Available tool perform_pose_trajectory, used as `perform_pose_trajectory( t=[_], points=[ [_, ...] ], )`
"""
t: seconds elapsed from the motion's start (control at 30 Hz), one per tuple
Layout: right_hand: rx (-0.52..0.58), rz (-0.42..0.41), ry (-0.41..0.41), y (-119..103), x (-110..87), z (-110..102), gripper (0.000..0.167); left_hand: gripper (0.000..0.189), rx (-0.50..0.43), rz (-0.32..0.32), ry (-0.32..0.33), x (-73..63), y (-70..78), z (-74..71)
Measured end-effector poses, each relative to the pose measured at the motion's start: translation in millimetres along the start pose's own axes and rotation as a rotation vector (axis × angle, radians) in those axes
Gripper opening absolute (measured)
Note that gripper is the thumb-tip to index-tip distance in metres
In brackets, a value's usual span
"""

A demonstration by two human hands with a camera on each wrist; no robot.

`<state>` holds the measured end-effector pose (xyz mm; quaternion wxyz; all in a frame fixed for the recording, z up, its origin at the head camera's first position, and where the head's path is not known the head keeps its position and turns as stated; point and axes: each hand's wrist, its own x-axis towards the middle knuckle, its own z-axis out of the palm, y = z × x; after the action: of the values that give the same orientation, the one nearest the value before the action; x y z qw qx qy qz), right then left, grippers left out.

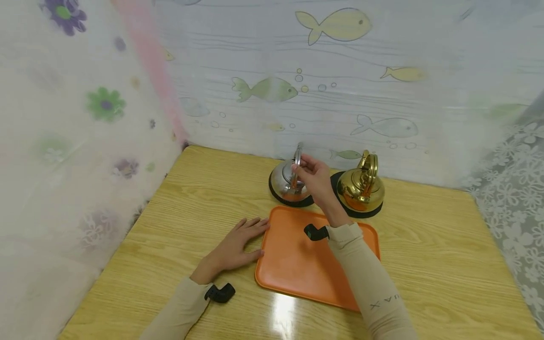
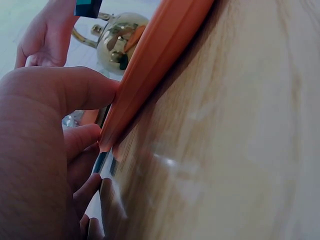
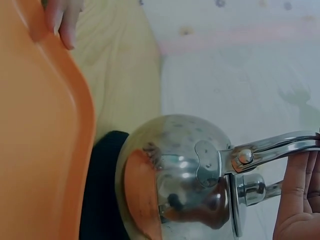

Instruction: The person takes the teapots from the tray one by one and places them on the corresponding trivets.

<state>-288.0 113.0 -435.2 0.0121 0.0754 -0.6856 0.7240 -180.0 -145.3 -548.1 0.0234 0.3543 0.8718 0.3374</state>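
An orange tray (image 1: 293,255) lies flat on the wooden table. At its left edge rests my left hand (image 1: 238,244), fingers spread and fairly straight; in the left wrist view the thumb (image 2: 92,90) touches the tray's rim. Beyond the tray, a shiny silver kettle (image 1: 280,177) sits on a round black mat (image 1: 295,203). My right hand (image 1: 318,182) holds the upright handle (image 3: 272,146) of this kettle between thumb and fingers. The right wrist view shows the fingers behind the handle, partly cut off by the frame.
A gold kettle (image 1: 354,189) stands on its own black mat (image 1: 369,214) to the right of the silver one. Fish-patterned sheeting (image 1: 263,94) hangs close behind both kettles. Flowered sheeting (image 1: 85,179) borders the table (image 1: 182,208) on the left, lace-like sheeting (image 1: 518,226) on the right.
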Motion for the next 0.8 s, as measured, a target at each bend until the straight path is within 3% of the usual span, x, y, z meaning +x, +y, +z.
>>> perform_pose_trajectory(
  t=[0.37,0.8],
  points=[
    [-0.003,0.025,0.015,-1,6.2,-8,0.043,0.068,-0.003,0.001,0.002,-0.8,-1.4,1.6],
    [-0.016,0.102,-0.053,1,17.8,-13,0.05,0.069,-0.002,0.008,0.009,-1.4,-1.2,2.0]
  ],
)
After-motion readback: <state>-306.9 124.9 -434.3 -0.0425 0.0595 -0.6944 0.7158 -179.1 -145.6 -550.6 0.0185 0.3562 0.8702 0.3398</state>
